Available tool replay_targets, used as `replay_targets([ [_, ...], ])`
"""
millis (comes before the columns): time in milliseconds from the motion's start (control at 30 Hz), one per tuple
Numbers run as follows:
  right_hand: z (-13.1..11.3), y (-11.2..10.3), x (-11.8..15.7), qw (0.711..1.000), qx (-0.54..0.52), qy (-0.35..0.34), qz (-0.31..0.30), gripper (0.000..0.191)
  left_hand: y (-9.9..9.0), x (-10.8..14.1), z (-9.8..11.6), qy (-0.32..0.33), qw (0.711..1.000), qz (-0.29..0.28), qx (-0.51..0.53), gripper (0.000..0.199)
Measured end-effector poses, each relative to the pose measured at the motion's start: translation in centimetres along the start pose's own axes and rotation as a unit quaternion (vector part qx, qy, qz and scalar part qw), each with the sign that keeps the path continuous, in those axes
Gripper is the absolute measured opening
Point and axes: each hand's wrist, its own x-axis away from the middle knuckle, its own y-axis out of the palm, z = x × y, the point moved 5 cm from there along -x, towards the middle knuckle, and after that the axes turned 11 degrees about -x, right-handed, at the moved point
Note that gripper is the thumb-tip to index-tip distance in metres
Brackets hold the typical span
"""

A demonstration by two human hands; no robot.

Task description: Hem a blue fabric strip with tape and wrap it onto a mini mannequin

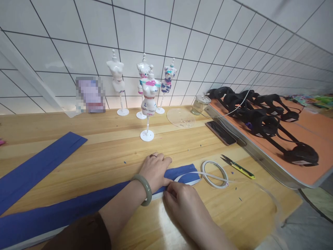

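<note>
A long blue fabric strip point(85, 201) runs across the wooden table, with a narrow white band along its near edge. My left hand point(154, 170), wearing a green bangle and a ring, lies flat on the strip near its right end, pressing it down. Close beside it, my right hand point(186, 201) has thumb and finger pinched at the near edge, on a thin white tape strip point(197, 172). That tape loops over the fabric end and across a white tape roll point(214, 174) lying flat. The right fingertips are partly hidden.
Another blue fabric piece point(41, 170) lies at left. Small white mannequins point(148, 97) stand at the back. Yellow thread snips point(238, 166), a phone point(221, 132), a lidded glass point(201, 105) and an orange board point(307, 139) bearing several black items point(301, 154) are at right.
</note>
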Motion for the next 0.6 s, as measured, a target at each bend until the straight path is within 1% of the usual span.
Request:
replay_targets([
  [100,0.3,-0.1,-0.3,0.999,-0.035,0.018,-0.019,0.018,-0.4,0.2,-0.7,0.012,1.0,0.006,0.025,0.04],
  [200,0.5,-0.3,-0.4,0.998,-0.052,0.021,-0.029,0.016,-1.8,1.4,-2.1,0.012,0.999,0.019,0.047,0.032],
  [300,0.5,-0.4,-0.5,0.997,-0.064,0.026,-0.035,0.015,-3.4,4.4,-3.1,-0.014,0.998,0.052,0.034,0.024],
  [367,0.5,-0.5,-0.6,0.997,-0.069,0.03,-0.034,0.015,-3.9,7.1,-2.6,-0.018,0.997,0.077,-0.007,0.024],
  [400,0.5,-0.6,-0.6,0.996,-0.071,0.031,-0.033,0.015,-3.7,8.5,-2.0,-0.018,0.997,0.076,-0.029,0.026],
  [500,0.4,-0.6,-0.5,0.996,-0.076,0.03,-0.031,0.015,-1.4,11.5,0.3,-0.015,0.998,0.007,-0.058,0.03],
  [533,0.4,-0.6,-0.5,0.996,-0.077,0.029,-0.03,0.014,-0.5,12.0,1.1,-0.017,0.998,-0.017,-0.063,0.03],
  [600,0.4,-0.6,-0.5,0.996,-0.079,0.025,-0.028,0.014,0.7,12.4,1.9,-0.052,0.995,-0.025,-0.081,0.033],
])
